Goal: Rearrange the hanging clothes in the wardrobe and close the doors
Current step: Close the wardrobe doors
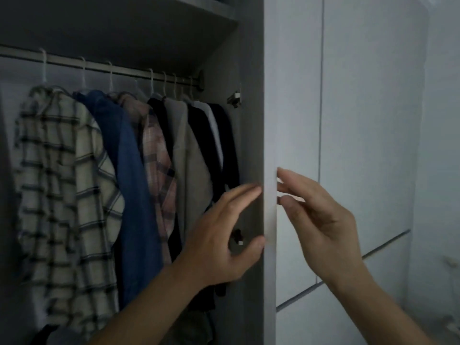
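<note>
The wardrobe is open, and several garments hang on white hangers from a metal rod (124,69): a cream plaid shirt (57,183), a blue denim shirt (132,183), a pink checked shirt (159,165), a beige jacket (191,158) and dark clothes (224,145) at the right end. An open grey door (270,120) stands edge-on to me. My left hand (219,242) is on its inner side, with spread fingertips and thumb touching the edge. On the outer side, my right hand (321,220) has its fingertips against the door. Neither hand holds anything.
A shelf (124,28) runs above the rod. A door hinge (234,97) sits on the wardrobe's right inner wall. Pale closed panels (361,120) and a wall fill the right side. Dark clothing lies low in the wardrobe under the hanging garments.
</note>
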